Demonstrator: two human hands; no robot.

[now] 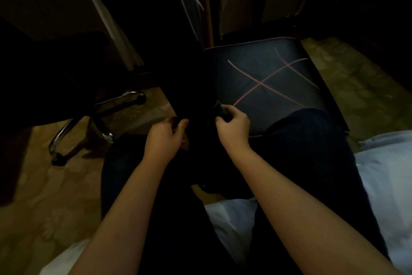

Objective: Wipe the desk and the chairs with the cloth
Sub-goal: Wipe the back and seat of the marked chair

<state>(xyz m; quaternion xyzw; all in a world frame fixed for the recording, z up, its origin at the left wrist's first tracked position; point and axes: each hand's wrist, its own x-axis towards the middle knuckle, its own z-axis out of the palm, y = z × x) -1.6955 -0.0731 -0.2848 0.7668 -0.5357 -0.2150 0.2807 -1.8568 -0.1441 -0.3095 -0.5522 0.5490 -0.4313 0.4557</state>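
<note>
Cloth: dark greenish wad at near-left corner of chair seat, mostly hidden inside right hand. Fingers curled, pinching wad. Left hand: fingers curled over dark edge, apparently backrest; contact lost in shadow. Seat dark, crossed by pink lines, near edge covered by trouser knee. Backrest top cut off by frame. Left: second chair, only chrome castor base legible. Patterned floor below. Pale bedding at right, cut off.

Two hands, two chairs, one cloth.
</note>
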